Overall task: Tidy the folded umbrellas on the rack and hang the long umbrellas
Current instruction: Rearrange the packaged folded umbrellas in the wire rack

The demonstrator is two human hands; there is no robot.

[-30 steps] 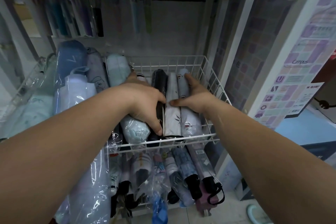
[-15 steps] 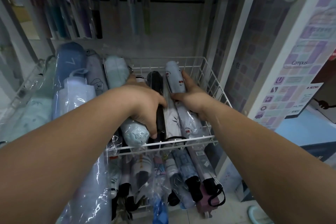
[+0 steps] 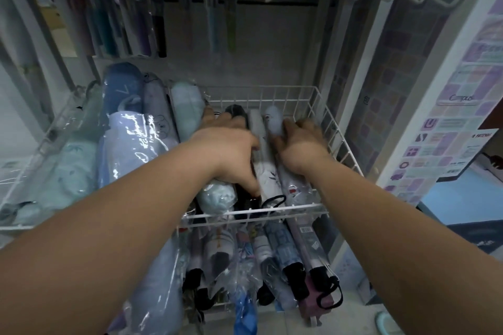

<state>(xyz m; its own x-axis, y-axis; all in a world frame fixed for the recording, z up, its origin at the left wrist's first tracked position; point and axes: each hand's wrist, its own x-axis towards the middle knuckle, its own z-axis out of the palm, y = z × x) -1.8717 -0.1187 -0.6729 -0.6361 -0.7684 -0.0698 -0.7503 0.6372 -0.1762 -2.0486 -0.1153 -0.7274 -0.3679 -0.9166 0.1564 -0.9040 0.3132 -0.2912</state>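
step in hand looked like squaring up the row in the white wire basket [image 3: 299, 208] — best done by sliding each one lengthwise till ends lined up, w/ neighbours pinned so they couldn't roll. left hand [image 3: 228, 149] lay spread, palm down, across the black folded umbrella [image 3: 235, 111] and the pale blue sleeved umbrella [image 3: 217, 197], thumb toward the front rim. right hand [image 3: 296, 144] — blurred — curled round the pale grey red-print umbrella [image 3: 273, 121] at the row's right end, beside the white leaf-print umbrella [image 3: 268, 179].

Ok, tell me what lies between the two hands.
A white folded umbrella with a leaf print lies between the left hand and right hand, in the head view.
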